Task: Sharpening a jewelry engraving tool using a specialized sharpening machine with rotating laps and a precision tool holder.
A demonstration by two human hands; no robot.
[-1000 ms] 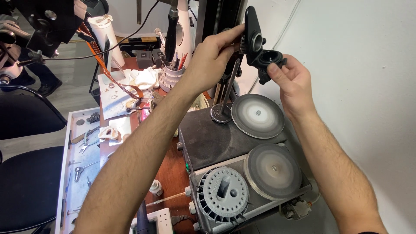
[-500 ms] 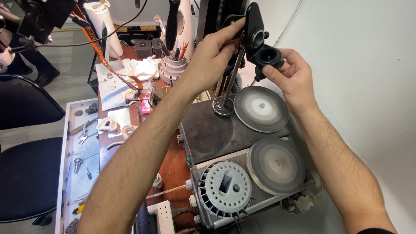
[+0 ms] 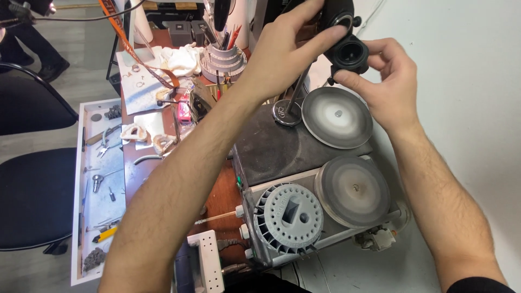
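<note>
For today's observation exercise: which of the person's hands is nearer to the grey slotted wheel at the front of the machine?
Right. The right hand holds the black cylindrical part above the discs, well behind the grey slotted wheel. The left hand is higher still, further off.

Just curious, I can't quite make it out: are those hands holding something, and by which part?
Both hold a black, round plastic fitting atop a thin metal rod: left hand over its top, right hand fingers at its underside.

Matt black plastic eyepiece (image 3: 347, 54); dull grey metal discs (image 3: 336, 116); ribbed grey plastic wheel (image 3: 287, 217).
</note>
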